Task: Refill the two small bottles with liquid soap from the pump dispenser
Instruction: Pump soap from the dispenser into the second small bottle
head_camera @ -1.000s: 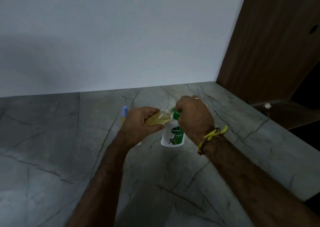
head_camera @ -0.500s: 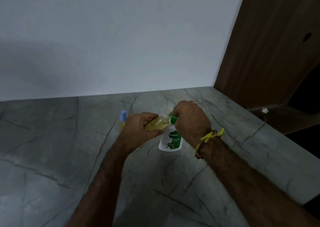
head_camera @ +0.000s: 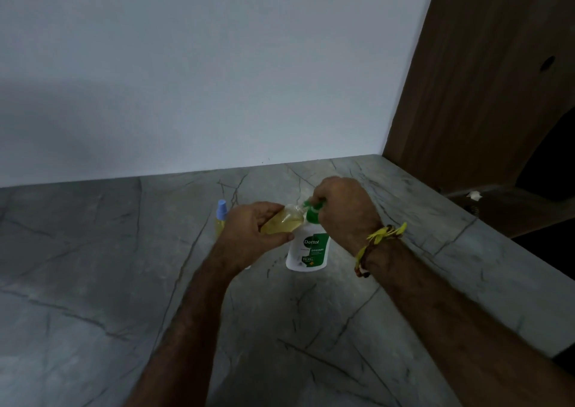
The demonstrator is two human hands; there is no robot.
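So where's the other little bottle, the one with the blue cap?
The blue-capped bottle stands on the counter in the head view, just left of and behind the left hand, mostly hidden by it.

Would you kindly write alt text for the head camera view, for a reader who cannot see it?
A person's left hand tilts a small clear bottle of yellow liquid against the green pump of a soap dispenser, which the right hand presses. A second small bottle with a blue cap stands behind, on a grey marble counter.

Green-white dispenser (head_camera: 308, 248), grey-veined counter (head_camera: 93, 282)
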